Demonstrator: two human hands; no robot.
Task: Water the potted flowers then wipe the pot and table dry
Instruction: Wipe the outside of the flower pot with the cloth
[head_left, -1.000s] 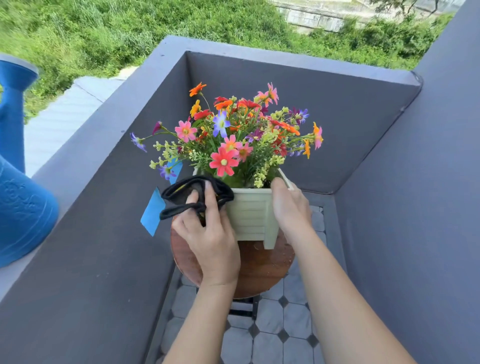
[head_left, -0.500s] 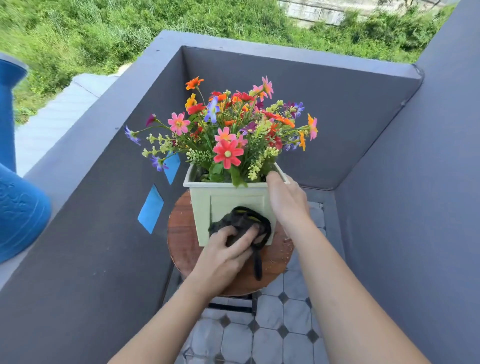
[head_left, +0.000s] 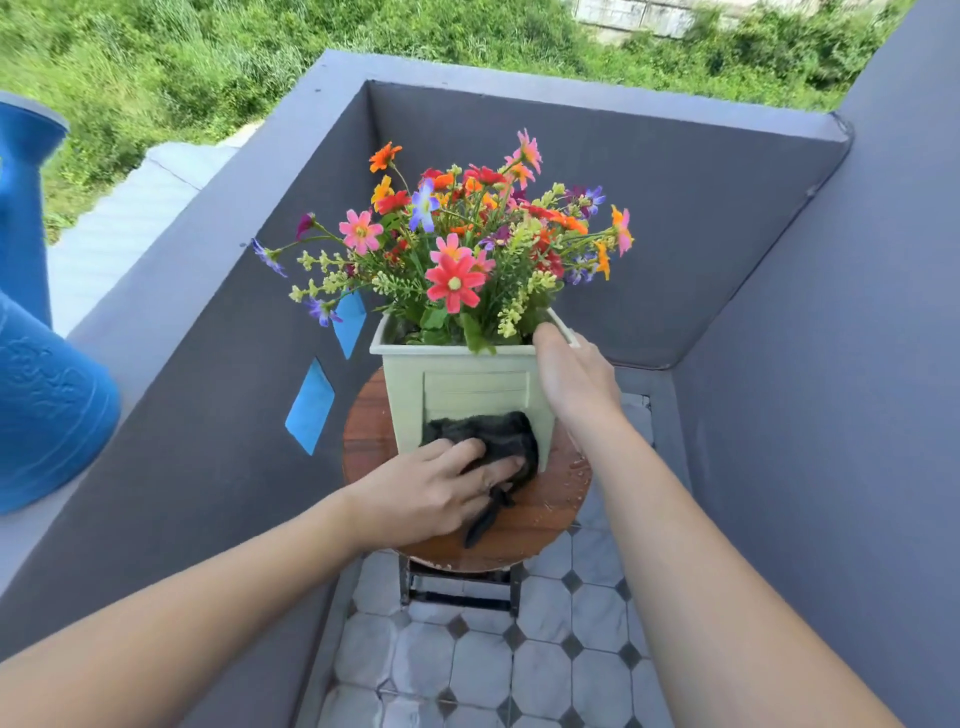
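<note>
A pale green square pot (head_left: 457, 387) full of colourful flowers (head_left: 457, 244) stands on a small round wooden table (head_left: 545, 512). My left hand (head_left: 431, 488) presses a black cloth (head_left: 493, 441) flat against the lower front face of the pot, where it meets the table. One strip of the cloth trails onto the tabletop. My right hand (head_left: 574, 379) grips the pot's right front rim corner. Water droplets dot the table's right side.
A blue watering can (head_left: 41, 395) sits on the grey ledge at the left. Grey walls (head_left: 810, 395) close in the table on three sides, with blue tape patches (head_left: 310, 408) on the left wall. Below lies a tiled floor (head_left: 493, 670). Grass lies beyond.
My left hand has carried the cloth from the pot's upper left rim down to the lower front face near the table. My right hand has kept its hold on the rim.
</note>
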